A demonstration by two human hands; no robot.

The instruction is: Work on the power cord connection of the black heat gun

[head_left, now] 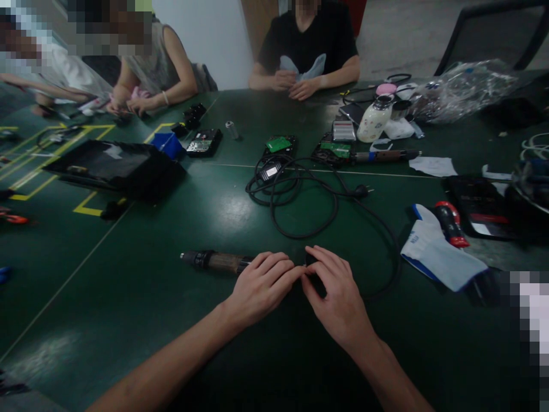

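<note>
An electric screwdriver (221,261) with a brown grip and black ends lies on the green table, its bit end pointing left. My left hand (266,283) is closed over its rear part. Just to the right, my right hand (338,294) is closed on the end of a black power cable (392,252), its fingertips meeting those of my left hand. Whether the cable end is joined to the screwdriver is hidden by my fingers. From my right hand the cable curves up to a loose coil with a black adapter (271,171) and a plug (361,191).
Hard drives with green boards (278,144) lie beyond the coil, near a second electric screwdriver (388,155) and a cream bottle (374,119). Right are gloves (441,252) and a red-black screwdriver (451,224). A black tray (111,166) stands left. Several people sit opposite.
</note>
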